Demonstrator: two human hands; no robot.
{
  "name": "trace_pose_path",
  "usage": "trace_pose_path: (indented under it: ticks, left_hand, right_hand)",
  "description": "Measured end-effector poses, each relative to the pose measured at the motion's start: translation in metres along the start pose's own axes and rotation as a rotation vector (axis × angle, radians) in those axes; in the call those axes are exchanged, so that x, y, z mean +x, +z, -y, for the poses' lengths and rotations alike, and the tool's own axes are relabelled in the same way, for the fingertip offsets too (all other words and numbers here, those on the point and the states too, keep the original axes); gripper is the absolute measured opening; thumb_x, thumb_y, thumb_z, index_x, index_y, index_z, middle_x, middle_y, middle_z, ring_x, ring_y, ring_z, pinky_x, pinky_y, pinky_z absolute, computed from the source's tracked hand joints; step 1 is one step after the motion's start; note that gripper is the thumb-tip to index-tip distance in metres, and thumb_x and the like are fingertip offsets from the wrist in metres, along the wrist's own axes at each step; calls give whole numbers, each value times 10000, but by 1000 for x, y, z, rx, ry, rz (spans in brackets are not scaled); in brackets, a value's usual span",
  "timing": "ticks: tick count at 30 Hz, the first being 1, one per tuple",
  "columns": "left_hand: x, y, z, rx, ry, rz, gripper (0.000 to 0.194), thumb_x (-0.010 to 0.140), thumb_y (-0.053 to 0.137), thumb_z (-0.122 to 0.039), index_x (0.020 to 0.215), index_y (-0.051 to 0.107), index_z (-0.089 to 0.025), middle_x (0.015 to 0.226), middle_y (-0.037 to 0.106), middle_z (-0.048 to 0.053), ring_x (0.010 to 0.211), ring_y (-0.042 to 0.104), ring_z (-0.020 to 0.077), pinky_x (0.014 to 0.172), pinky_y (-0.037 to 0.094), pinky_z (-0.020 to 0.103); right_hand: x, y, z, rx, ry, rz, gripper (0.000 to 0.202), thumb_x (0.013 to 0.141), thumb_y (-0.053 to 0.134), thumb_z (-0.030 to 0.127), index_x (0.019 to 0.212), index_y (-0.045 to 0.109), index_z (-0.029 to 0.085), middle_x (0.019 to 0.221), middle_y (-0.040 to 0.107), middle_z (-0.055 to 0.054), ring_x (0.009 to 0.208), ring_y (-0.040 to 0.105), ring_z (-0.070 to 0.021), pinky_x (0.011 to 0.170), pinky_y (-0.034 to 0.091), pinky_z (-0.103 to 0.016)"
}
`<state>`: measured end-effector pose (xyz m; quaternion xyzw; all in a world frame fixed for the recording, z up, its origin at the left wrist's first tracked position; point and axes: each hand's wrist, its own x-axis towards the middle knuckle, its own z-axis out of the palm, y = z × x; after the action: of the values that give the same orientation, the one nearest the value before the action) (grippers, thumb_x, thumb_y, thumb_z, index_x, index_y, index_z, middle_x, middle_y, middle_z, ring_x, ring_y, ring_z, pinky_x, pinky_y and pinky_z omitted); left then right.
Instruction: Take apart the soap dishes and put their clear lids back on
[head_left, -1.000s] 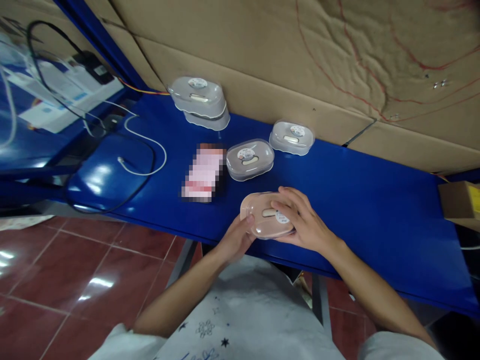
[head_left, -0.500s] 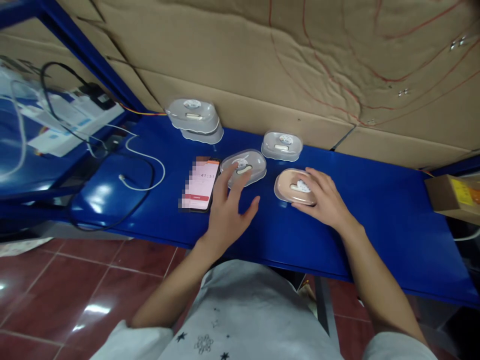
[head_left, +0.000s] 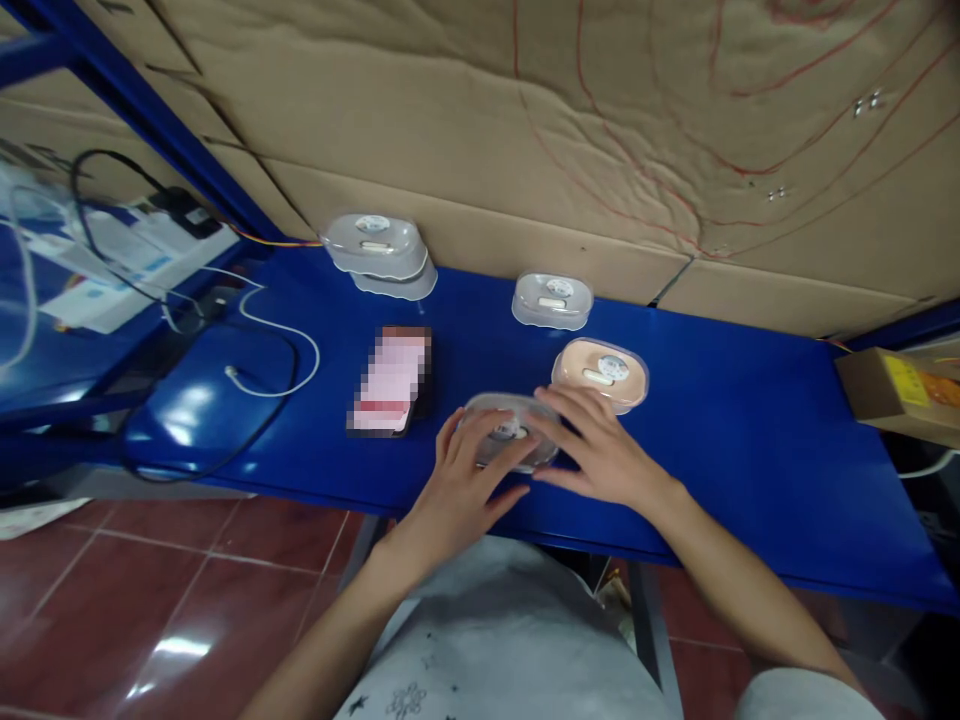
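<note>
A clear, oval lidded plastic box (head_left: pixel 491 458), greyish inside with a white label on top, lies near the table's front edge. My left hand (head_left: pixel 469 470) grips it from the left, fingers across the lid. From the right, my right hand (head_left: pixel 592 440) has its fingers and thumb around the box's right end. Part of the lid is hidden under the fingers. Just behind my right hand sits a peach-coloured oval box (head_left: pixel 592 365) with a clear cover, a round label and a pale strip.
Another clear box (head_left: pixel 553 300) stands by the cardboard wall (head_left: pixel 450 190), and two stacked ones (head_left: pixel 375 245) are further left. A phone (head_left: pixel 390 380) lies left of my hands on the blue table (head_left: pixel 750 450). Cables (head_left: pixel 289 390) run at left; a cardboard box (head_left: pixel 892 395) is at right.
The greyish box has come toward me, with my left hand on it. My right hand has let go of the peach-coloured box and moved left onto the greyish one.
</note>
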<state>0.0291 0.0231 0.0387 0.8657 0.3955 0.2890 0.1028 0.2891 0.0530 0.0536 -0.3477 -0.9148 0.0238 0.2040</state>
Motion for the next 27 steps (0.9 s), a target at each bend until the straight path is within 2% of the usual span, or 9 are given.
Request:
trace_pose_path:
  ticks: [2,4,6,10,15,17,22,25,27]
  left_hand:
    - [-9,1,1,-93,-69,-12,793,951,803,-276,1632,398,-312,1723,332,207,1638,330,404,1276,379,658]
    - [-14,0,5,-184,-154,-7,967,925,834,-273,1696,255,-344,1810,109,200,1693,165,426,1270,399,657]
    - [-14,0,11,-253,-204,13,1058,908,857,-285,1715,180,-386,1831,40,178,1698,145,421,1277,392,657]
    - [-12,3,24,-362,-305,12,1200,841,924,-363,1724,114,-415,1808,207,174,1666,282,402,1296,363,652]
    - [-26,3,33,-420,-423,77,1377,752,982,-427,1728,10,-413,1755,349,191,1609,403,412,1267,399,664]
    - [-38,-4,33,-404,-441,103,1350,767,971,-433,1726,22,-416,1745,374,183,1600,420,409,1259,416,654]
    - [-63,-27,30,-380,-429,263,1007,899,852,-367,1692,233,-424,1741,384,145,1588,439,406,1231,459,644]
    - [-64,-30,27,-365,-453,224,1012,854,894,-419,1668,293,-401,1687,435,157,1555,470,427,1214,470,659]
    - [-59,-26,25,-384,-466,133,1058,791,937,-491,1646,326,-378,1640,464,164,1519,502,437,1202,477,668]
  right_hand:
    - [1,4,10,68,-69,59,722,1021,634,632,1579,506,191,1591,584,-200,1499,534,-374,1222,474,-602]
    - [0,8,15,98,-83,78,708,1021,656,595,1576,507,181,1594,578,-206,1493,542,-380,1212,497,-611]
    - [-1,10,16,135,-55,69,635,1039,666,514,1570,511,202,1609,561,-199,1520,518,-372,1214,509,-609]
    - [-3,11,11,338,27,33,602,1047,678,423,1585,477,245,1625,531,-185,1566,472,-330,1231,514,-576]
    - [-5,13,0,525,151,-25,597,1061,650,382,1602,443,236,1613,538,-184,1519,531,-292,1254,493,-545]
    - [-5,17,-6,486,190,-42,585,1064,643,392,1596,455,237,1626,528,-185,1546,499,-313,1277,452,-594]
    - [-4,31,-14,299,241,7,564,1097,558,322,1638,423,238,1739,400,-175,1683,245,-357,1324,312,-695]
    - [-2,28,-5,224,217,9,571,1133,454,307,1689,343,245,1762,369,-160,1700,182,-342,1338,238,-711]
    - [1,22,6,267,97,32,646,1113,526,464,1692,343,244,1755,387,-155,1683,251,-334,1344,265,-667]
